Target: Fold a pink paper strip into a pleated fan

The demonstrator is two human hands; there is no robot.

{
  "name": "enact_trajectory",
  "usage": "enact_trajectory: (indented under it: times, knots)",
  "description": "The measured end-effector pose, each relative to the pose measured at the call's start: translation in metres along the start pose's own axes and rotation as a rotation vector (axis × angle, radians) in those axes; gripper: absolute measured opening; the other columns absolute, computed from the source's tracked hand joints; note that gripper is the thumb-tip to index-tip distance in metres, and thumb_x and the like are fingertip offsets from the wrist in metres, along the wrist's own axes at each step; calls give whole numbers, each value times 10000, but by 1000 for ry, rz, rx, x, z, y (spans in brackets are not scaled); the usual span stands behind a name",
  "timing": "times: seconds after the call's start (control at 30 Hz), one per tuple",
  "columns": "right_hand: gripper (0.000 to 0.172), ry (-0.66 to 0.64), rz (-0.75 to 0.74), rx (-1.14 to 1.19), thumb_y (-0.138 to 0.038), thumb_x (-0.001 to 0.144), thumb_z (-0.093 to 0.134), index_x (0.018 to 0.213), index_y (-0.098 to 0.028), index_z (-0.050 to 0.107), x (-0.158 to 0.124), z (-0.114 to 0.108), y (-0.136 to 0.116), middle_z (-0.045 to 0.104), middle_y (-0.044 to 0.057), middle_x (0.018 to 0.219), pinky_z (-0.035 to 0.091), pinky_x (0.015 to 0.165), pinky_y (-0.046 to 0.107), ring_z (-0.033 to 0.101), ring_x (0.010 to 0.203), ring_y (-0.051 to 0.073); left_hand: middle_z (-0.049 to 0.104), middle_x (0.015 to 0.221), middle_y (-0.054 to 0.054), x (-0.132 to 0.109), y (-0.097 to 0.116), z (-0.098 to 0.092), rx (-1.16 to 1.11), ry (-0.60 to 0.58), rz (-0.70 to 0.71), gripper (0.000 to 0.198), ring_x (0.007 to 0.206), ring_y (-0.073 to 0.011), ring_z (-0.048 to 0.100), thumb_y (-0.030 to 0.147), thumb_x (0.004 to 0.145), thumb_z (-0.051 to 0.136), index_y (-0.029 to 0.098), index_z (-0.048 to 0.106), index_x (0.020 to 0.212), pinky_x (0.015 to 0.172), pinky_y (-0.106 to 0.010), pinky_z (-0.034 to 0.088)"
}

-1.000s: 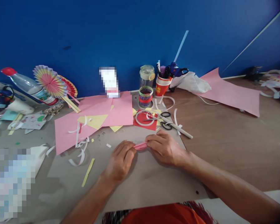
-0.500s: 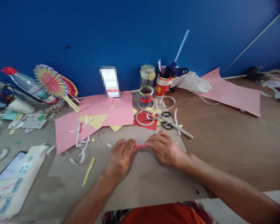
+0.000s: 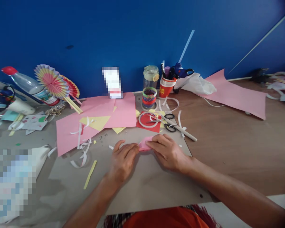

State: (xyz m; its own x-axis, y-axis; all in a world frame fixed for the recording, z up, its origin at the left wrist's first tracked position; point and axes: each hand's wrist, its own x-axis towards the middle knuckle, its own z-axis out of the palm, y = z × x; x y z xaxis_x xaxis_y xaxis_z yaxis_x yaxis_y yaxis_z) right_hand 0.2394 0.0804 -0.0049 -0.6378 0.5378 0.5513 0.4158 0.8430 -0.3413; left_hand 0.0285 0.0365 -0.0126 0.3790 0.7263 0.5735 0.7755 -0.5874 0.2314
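Note:
A small piece of folded pink paper (image 3: 145,144) is held between my two hands, low over the grey tabletop. My left hand (image 3: 124,158) pinches its left end with the fingertips, the index finger lifted a little apart. At the other end, the thumb and fingers of my right hand (image 3: 167,152) are closed on it. The paper's flat face is partly turned up, and its right part is hidden behind my fingers. Just beyond lie a red paper square (image 3: 147,123) and black-handled scissors (image 3: 168,122).
Large pink sheets (image 3: 97,109) and paper scraps lie behind my hands. Against the blue wall stand a pleated paper fan (image 3: 52,82), a bottle (image 3: 35,90), a jar (image 3: 150,85) and a red cup of tools (image 3: 165,87). A yellow strip (image 3: 90,174) lies left.
The folded pink paper, seen as a thin stacked edge before, has been tilted or opened so that a broader pink face shows. My hands stay in nearly the same place.

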Motion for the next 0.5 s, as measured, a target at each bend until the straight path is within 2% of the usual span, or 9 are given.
enact_trajectory:
  times: [0.13, 0.33, 0.43, 0.5]
  knots:
    - [271, -17, 30, 10, -59, 843, 418, 989, -169, 618, -1, 1, 0, 561, 58, 840, 393, 667, 292, 516, 728, 149, 728, 947, -35, -1, 0, 1, 23, -9, 10, 268, 851, -133, 677, 70, 879, 449, 203, 603, 1054, 996, -373, 388]
    - [226, -43, 49, 21, -78, 831, 440, 929, -158, 627, -2, 0, -2, 558, 64, 818, 377, 680, 303, 506, 739, 155, 718, 958, -50, -4, -2, 1, 41, -45, 32, 278, 857, -142, 667, 51, 876, 440, 188, 589, 1066, 942, -363, 432]
    - [212, -86, 93, -52, -194, 821, 530, 1004, -161, 632, -1, -4, -5, 567, 85, 900, 363, 730, 355, 493, 801, 195, 710, 945, -48, -5, -4, 2, 33, -87, 41, 274, 846, -139, 658, 55, 877, 430, 188, 592, 1054, 927, -356, 449]
    - [327, -111, 100, -102, -278, 804, 583, 1111, -170, 604, 1, -5, -9, 569, 105, 1015, 347, 775, 396, 479, 891, 237, 704, 944, -50, -5, -4, 2, 25, -103, 67, 269, 851, -143, 652, 55, 874, 434, 183, 590, 1051, 920, -356, 461]
